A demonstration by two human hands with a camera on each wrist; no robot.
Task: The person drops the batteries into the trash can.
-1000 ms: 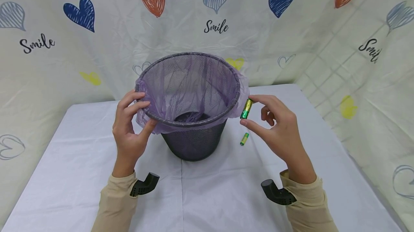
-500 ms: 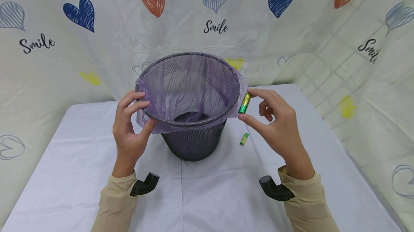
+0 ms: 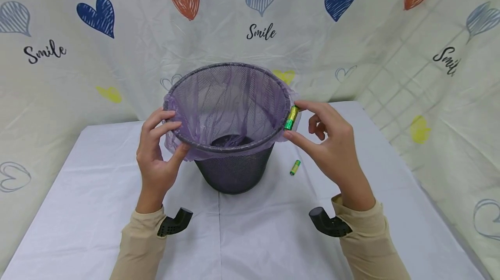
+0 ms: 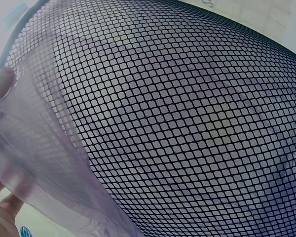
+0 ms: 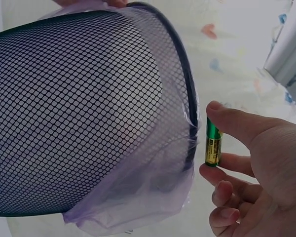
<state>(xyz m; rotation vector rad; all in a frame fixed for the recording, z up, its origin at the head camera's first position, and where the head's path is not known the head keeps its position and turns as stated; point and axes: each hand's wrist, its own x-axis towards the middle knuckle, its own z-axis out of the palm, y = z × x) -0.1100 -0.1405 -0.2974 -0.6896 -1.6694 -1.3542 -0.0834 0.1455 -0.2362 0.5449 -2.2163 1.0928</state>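
Note:
A black mesh wastebasket (image 3: 234, 173) stands on the table, tilted toward me in view, lined with a thin purple bag (image 3: 218, 97) folded over its rim. My left hand (image 3: 158, 160) grips the rim and bag at the left, thumb outside near the front and fingers over the edge. By its two ends, my right hand (image 3: 332, 149) pinches a green and gold battery (image 3: 291, 117) between thumb and index finger, just beside the right rim. The right wrist view shows this battery (image 5: 213, 143) a small gap away from the rim. A second battery (image 3: 295, 167) lies on the table below.
A white cloth covers the table (image 3: 258, 236). Behind it hangs a pale curtain (image 3: 222, 24) printed with hearts and the word Smile. A black camera mount sits on each wrist, the left mount (image 3: 175, 222) and the right mount (image 3: 330, 222).
My right hand has moved up and to the left with the battery, bringing it closer to the basket's right rim. The left hand and the basket have stayed in place.

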